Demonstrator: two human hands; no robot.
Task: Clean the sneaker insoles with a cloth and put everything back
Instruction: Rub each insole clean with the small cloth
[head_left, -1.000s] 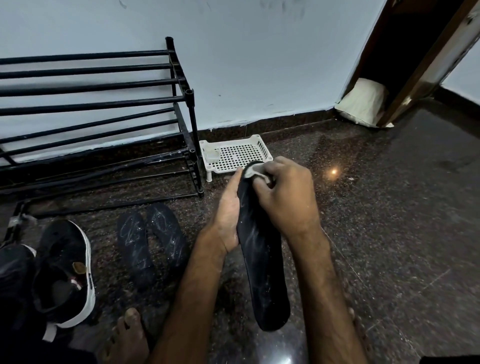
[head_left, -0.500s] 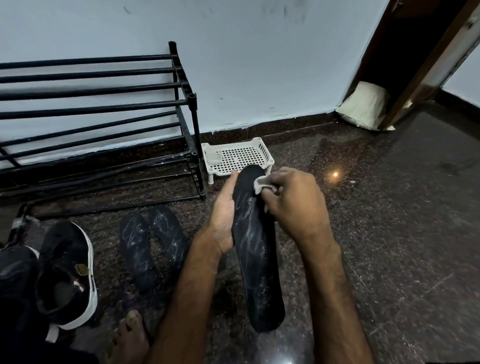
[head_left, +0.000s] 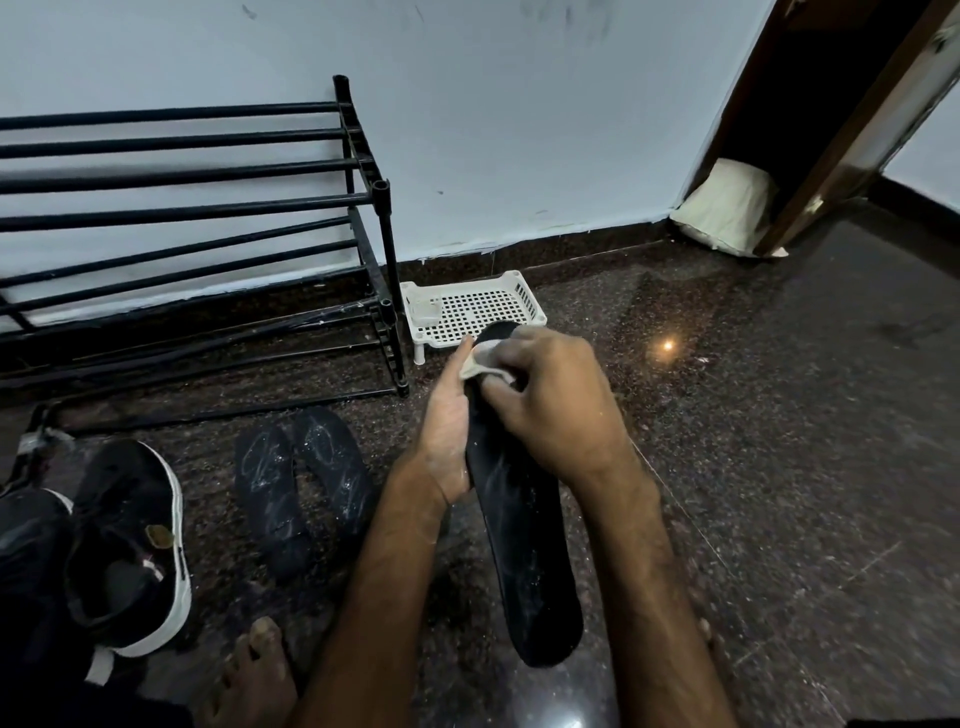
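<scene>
Nearest: a bare foot (head_left: 249, 670) on the dark speckled floor (head_left: 779, 467), low in the frame. A black sneaker (head_left: 130, 545) with a white sole lies on the floor at far left, opening towards the camera.

Centre: the held insole (head_left: 524, 561), black, stands on end, lower tip near the floor, upper end tilted away. The left hand (head_left: 447, 431) grips it along its left edge. One digit runs up the edge to the cloth; the other fingers are behind the insole, not visible. The right hand (head_left: 545, 400) is over the upper end, fingers curled together and clamped on a pale cloth (head_left: 480, 361), which is pressed to the insole's top surface.

Left of the hands: two more black insoles (head_left: 270, 493) lie flat, side by side and touching, both with pale scuffs.

Further: a black tube shoe rack (head_left: 208, 208) stands against the white wall (head_left: 519, 130). Just beside its right post is a white perforated tray (head_left: 530, 306) on short legs, with a small pale block (head_left: 426, 312) in its left corner.

Far right: a cream cushion (head_left: 727, 208) sits against a wooden door frame (head_left: 841, 130).
</scene>
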